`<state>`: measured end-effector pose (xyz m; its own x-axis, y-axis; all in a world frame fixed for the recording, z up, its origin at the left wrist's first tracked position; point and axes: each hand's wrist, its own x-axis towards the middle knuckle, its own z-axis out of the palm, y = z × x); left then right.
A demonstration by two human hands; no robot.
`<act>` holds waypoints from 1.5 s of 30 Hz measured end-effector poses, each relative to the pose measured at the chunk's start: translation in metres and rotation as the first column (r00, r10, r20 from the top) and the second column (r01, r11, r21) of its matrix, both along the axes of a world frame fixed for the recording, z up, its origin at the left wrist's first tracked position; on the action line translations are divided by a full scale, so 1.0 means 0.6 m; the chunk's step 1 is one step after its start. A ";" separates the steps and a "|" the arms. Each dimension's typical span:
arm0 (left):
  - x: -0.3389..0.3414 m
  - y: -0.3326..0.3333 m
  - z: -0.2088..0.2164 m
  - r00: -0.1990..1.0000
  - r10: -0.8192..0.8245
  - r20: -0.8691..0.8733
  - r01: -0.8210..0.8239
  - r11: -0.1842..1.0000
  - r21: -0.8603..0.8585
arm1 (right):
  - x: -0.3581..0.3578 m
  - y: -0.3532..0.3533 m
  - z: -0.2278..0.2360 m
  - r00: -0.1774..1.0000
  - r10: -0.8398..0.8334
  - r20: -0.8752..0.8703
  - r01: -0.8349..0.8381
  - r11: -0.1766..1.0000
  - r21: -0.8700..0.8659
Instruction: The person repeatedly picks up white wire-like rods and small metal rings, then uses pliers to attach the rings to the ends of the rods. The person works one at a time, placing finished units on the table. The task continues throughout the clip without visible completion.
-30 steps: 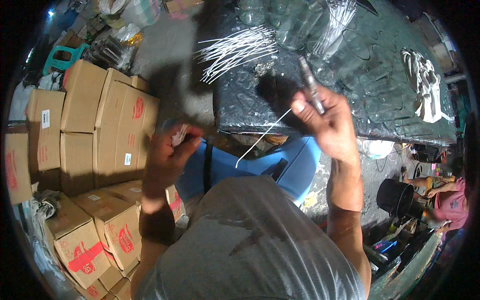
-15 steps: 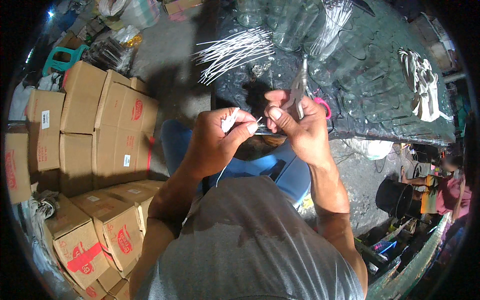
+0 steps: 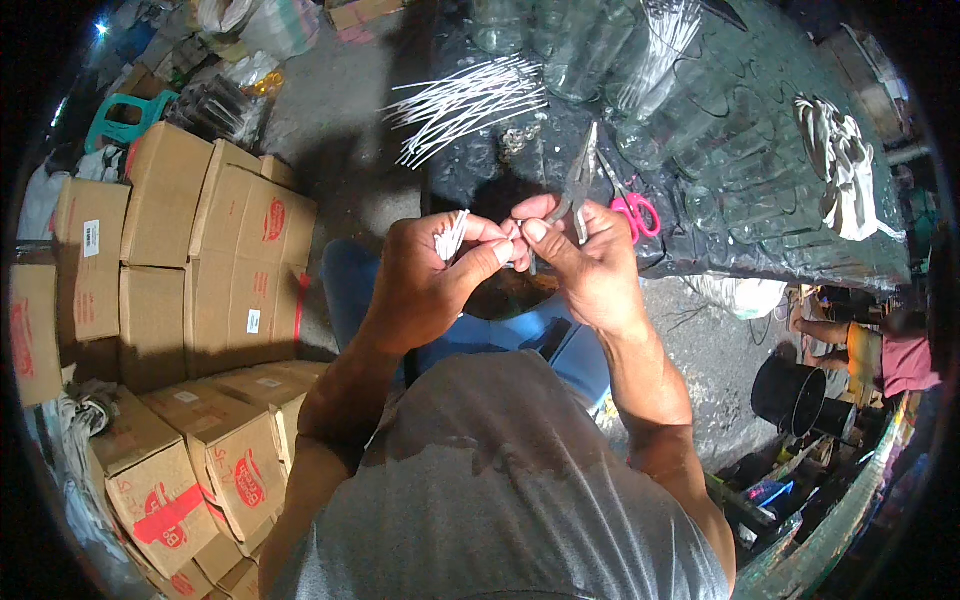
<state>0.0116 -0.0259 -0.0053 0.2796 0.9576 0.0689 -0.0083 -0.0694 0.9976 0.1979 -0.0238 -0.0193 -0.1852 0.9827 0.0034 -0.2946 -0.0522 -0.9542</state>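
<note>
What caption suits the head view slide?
Left hand with white pieces beside right hand holding pliers; scissors and white strands on the table.

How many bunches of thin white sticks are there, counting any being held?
3: a loose pile overhanging the left edge of the table, one bunch farther back beside clear glass jars, and short pieces in the left hand. Others may be hidden.

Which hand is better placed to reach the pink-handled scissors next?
Probably the right hand: it is nearer the scissors, though it holds pliers. The left hand is farther off and holds short white pieces.
</note>
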 end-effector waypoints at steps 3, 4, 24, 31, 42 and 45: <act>-0.003 0.000 0.001 1.000 -0.006 -0.002 0.006 1.000 -0.026 | -0.003 -0.001 0.004 0.998 -0.011 0.064 0.009 0.999 0.035; -0.005 -0.001 0.007 1.000 -0.010 -0.012 0.009 0.999 -0.043 | -0.004 -0.002 0.004 0.997 -0.013 0.078 0.010 0.999 0.044; -0.020 -0.001 -0.003 0.986 0.151 0.078 -0.151 0.989 -0.004 | 0.021 0.005 0.033 0.744 -0.237 0.625 -0.009 0.932 0.364; -0.035 0.002 -0.003 0.985 0.128 0.113 -0.131 0.991 0.019 | 0.062 -0.004 0.086 0.350 -0.030 0.936 -0.385 0.906 0.173; -0.032 -0.002 0.001 0.988 0.145 -0.051 -0.141 0.987 0.074 | 0.046 -0.005 0.085 0.332 -0.035 0.943 -0.455 0.869 0.193; -0.032 -0.004 0.003 0.987 0.145 -0.066 -0.140 0.987 0.082 | 0.046 -0.005 0.086 0.353 -0.053 0.934 -0.461 0.859 0.223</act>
